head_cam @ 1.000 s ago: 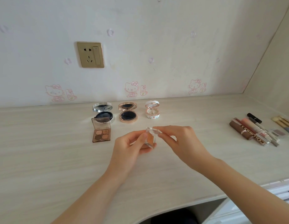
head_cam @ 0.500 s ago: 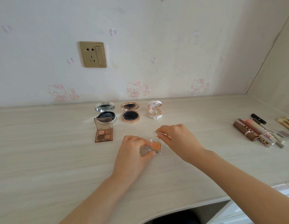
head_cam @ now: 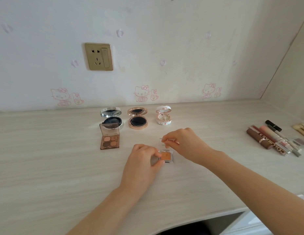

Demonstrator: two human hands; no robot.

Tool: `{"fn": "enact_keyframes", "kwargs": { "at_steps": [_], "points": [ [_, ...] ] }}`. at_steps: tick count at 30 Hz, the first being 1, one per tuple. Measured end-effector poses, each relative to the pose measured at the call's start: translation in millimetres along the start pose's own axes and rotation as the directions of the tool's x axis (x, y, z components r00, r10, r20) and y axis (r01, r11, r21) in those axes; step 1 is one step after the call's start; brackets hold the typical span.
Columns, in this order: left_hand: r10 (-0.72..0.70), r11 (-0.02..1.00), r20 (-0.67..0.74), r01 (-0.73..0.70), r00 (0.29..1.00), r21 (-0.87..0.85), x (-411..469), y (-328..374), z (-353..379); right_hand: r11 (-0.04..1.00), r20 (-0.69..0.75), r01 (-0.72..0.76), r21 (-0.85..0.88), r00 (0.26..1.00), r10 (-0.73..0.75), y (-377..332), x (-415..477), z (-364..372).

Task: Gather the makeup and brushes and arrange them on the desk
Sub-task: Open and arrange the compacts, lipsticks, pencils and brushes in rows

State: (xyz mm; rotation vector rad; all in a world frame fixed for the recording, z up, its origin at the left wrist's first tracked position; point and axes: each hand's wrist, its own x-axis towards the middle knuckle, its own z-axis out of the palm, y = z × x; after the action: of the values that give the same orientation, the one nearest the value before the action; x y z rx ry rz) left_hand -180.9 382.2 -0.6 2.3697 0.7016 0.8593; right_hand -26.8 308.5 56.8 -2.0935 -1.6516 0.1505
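Note:
A small clear case with an orange eyeshadow pan [head_cam: 166, 156] lies open on the desk [head_cam: 46, 167]. My left hand [head_cam: 141, 165] pinches its left side against the desk. My right hand [head_cam: 187, 143] holds up its clear lid by the top edge. Behind stand three open round compacts: silver [head_cam: 111, 118], rose gold [head_cam: 138, 119] and white floral [head_cam: 164, 118]. An open brown four-colour palette [head_cam: 109, 139] sits in front of the silver one.
At the right lie several lipstick tubes and pens [head_cam: 270, 139] with brushes [head_cam: 301, 128] beyond them near the side wall. A gold wall socket [head_cam: 99, 56] is on the back wall. The desk's front edge curves in at the lower right.
The small case came down from mid-air onto the desk. Its lid is opened wider, lifted back by my right hand, while my left hand keeps hold of the base.

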Motion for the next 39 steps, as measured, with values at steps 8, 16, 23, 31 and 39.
{"fn": "enact_keyframes", "kwargs": {
  "at_steps": [8,16,23,31,39],
  "points": [
    [0.005,1.000,0.010,-0.005,1.000,0.011,0,0,0,1.000,-0.007,-0.002,-0.021,1.000,0.002,0,-2,0],
    [-0.004,1.000,0.017,0.004,1.000,0.019,-1,2,-2,0.992,-0.057,-0.117,-0.048,0.992,0.115,1,-15,1],
    [0.008,0.999,-0.006,-0.007,1.000,0.044,-1,5,-2,0.984,-0.149,-0.156,-0.091,0.979,0.142,3,-59,29],
    [0.045,0.985,-0.043,-0.037,0.998,0.166,0,3,-2,0.985,-0.258,-0.052,-0.162,0.966,0.009,5,-56,46],
    [0.099,0.910,-0.038,-0.075,0.994,0.408,11,-14,-17,0.990,-0.225,-0.039,-0.134,0.974,0.008,-7,-23,54]
  ]
}}
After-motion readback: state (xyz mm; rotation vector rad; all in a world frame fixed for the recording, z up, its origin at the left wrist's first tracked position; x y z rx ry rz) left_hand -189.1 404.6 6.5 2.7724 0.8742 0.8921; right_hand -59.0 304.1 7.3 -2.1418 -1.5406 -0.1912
